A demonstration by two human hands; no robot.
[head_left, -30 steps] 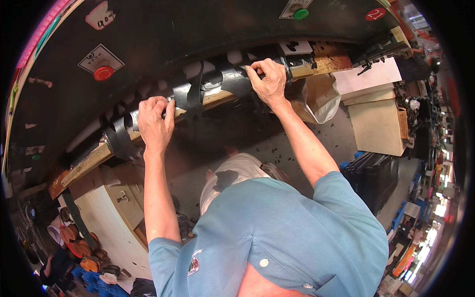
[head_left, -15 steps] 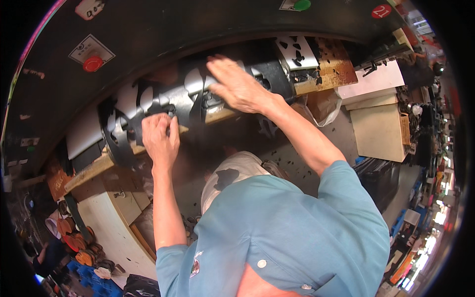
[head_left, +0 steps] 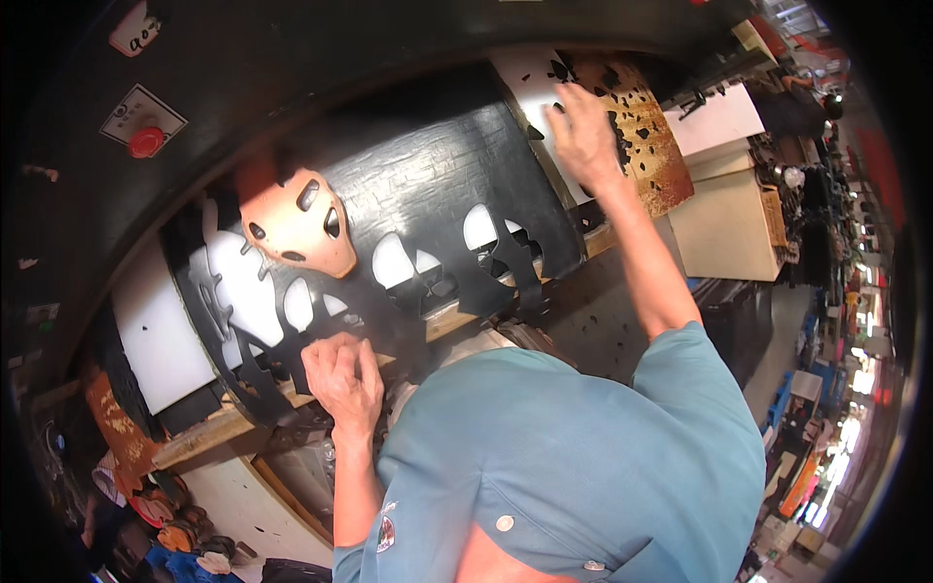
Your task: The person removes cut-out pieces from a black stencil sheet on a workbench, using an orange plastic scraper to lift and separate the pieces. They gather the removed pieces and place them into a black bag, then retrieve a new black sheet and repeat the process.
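A black sheet [head_left: 428, 155] with several rounded cut-outs along its near edge lies across the work surface. My left hand [head_left: 345, 379] is at that near edge, its fingers curled in and closed on the sheet's cut strip. My right hand [head_left: 586, 141] is stretched to the far right, fingers extended and slightly blurred, over a white board [head_left: 530, 83] with small black scraps. No held object shows in it. On the left part of the sheet rests a tan, rounded-triangular cutting die [head_left: 299, 228] with several holes. White board shows through the cut-outs.
A dark machine body with a red button [head_left: 146, 143] overhangs the far side. A wooden edge [head_left: 209, 437] runs along the near left. Beyond my right hand is a rusty brown plate [head_left: 646, 136] strewn with black scraps. A pale cabinet [head_left: 724, 228] stands at the right.
My right hand has swept from above the sheet's middle to the far right. My left hand stays at the near edge. The view has shifted, showing more sheet and the tan die.
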